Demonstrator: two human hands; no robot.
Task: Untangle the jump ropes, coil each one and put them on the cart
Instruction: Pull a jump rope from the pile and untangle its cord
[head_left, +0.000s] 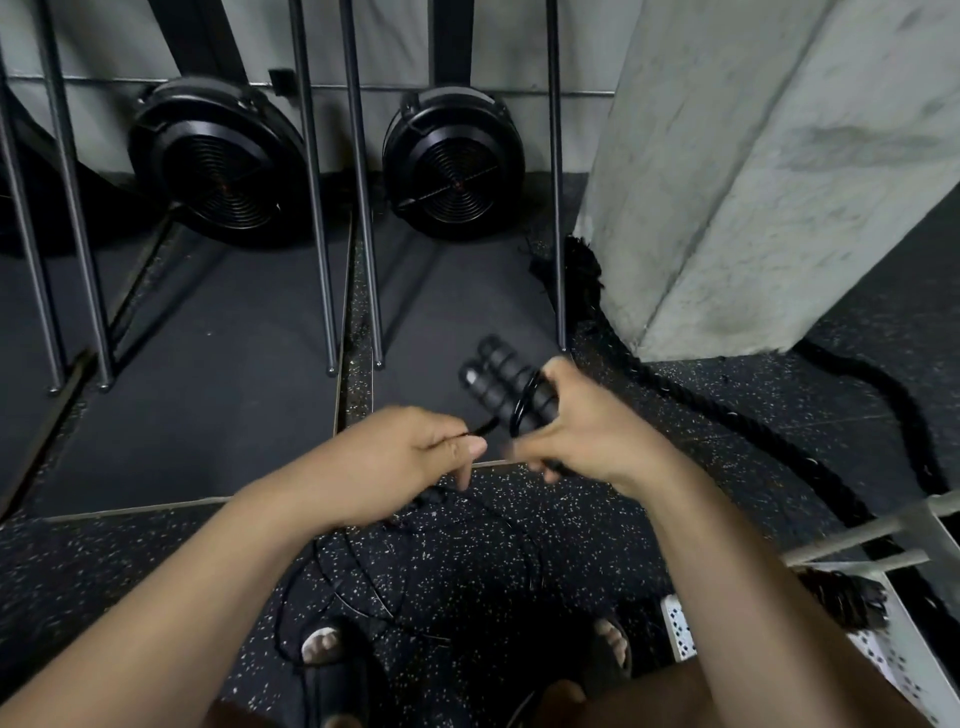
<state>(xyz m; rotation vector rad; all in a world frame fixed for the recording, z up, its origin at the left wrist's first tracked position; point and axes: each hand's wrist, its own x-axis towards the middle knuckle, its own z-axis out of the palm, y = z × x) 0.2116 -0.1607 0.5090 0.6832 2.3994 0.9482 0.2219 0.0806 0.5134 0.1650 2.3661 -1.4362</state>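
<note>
Between both hands, one cord (484, 429) wraps round its handles (498, 379).
I have the right hand (587, 426) clenched on the paired handles, which I judge serve as a spool, while the left hand (415, 447) pinches the cord to hold it taut. Loose rope (363, 571) lies below the hands. The cart (675, 626), down-right of them, shows something dark and frayed inside.

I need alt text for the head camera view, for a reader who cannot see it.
A person's right hand grips two black jump rope handles while the left hand pinches the cord; more cord lies in loops on the speckled floor by their feet.
</note>
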